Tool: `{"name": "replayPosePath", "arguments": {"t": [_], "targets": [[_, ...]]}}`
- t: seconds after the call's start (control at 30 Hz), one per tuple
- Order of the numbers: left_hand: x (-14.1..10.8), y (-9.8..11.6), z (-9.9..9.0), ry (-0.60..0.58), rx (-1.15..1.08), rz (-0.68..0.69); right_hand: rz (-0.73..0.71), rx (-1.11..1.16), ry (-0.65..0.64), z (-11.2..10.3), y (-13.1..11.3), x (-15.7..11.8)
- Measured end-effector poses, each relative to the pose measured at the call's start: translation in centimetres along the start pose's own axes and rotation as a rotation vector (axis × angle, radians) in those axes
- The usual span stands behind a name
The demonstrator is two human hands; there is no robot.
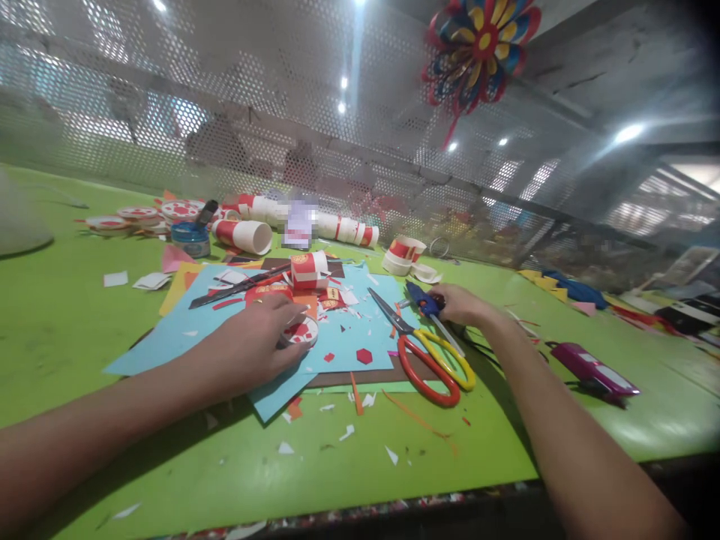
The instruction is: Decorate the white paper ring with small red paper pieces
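Note:
My left hand (pixel 262 334) rests over the blue paper, its fingers closed around a small round white piece (pixel 304 330) with red shapes on it, perhaps a cut cup base. On the right, my right hand (pixel 458 304) grips a blue glue gun (pixel 421 298), with its fingers partly hidden. Between the hands lie large scissors (pixel 406 328) with red and yellow handles, blades apart. Just beyond my left fingers stands a red and white paper cup (pixel 309 270). A red hexagon (pixel 364 356) lies on the blue paper (pixel 169 351).
Red and white cups lie in a row (pixel 343 229) at the back. Left of them are a blue jar (pixel 190 240) and decorated discs (pixel 140 216). Cut cup rings (pixel 402 255) stand behind the glue gun. A purple case (pixel 593 367) lies right. Paper scraps litter the green table (pixel 225 472).

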State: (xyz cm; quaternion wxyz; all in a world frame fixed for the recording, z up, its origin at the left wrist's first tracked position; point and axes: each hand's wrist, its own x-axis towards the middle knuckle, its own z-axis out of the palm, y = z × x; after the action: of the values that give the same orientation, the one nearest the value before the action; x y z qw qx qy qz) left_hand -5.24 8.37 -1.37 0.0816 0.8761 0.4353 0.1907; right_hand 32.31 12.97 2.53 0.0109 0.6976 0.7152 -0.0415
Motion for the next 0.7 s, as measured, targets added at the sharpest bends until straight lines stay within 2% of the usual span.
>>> {"name": "replayPosePath", "arguments": {"t": [0.1,0.2,0.27,0.33,0.4,0.43,0.47,0.53,0.7], "targets": [[0.1,0.0,0.0,0.006,-0.004,-0.013,-0.014,-0.03,-0.001,-0.5,0.2,-0.1],[0.1,0.1,-0.1,-0.005,-0.003,-0.03,-0.009,-0.044,0.105,-1.6,-0.9,-0.9],[0.1,0.2,-0.3,-0.007,-0.005,-0.031,-0.011,-0.044,0.222,-2.3,-3.1,-1.9],[0.1,0.4,-0.4,-0.006,-0.003,-0.028,-0.065,-0.017,0.299,-2.4,-6.4,-3.4],[0.1,0.5,-0.5,-0.001,0.003,-0.028,-0.213,0.054,0.269,-1.7,-10.1,-5.0],[0.1,0.5,-0.5,0.002,0.005,-0.025,-0.37,0.143,0.211,-1.2,-11.7,-5.8],[0.1,0.5,-0.4,0.008,0.006,-0.018,-0.498,0.189,0.158,-0.5,-13.1,-6.4],[0.1,0.5,-0.4,0.017,0.009,-0.001,-0.64,0.167,0.124,0.7,-15.0,-7.3],[0.1,0.2,-0.2,0.023,0.036,0.019,-0.685,0.159,0.078,2.1,-15.6,-7.5]]}}
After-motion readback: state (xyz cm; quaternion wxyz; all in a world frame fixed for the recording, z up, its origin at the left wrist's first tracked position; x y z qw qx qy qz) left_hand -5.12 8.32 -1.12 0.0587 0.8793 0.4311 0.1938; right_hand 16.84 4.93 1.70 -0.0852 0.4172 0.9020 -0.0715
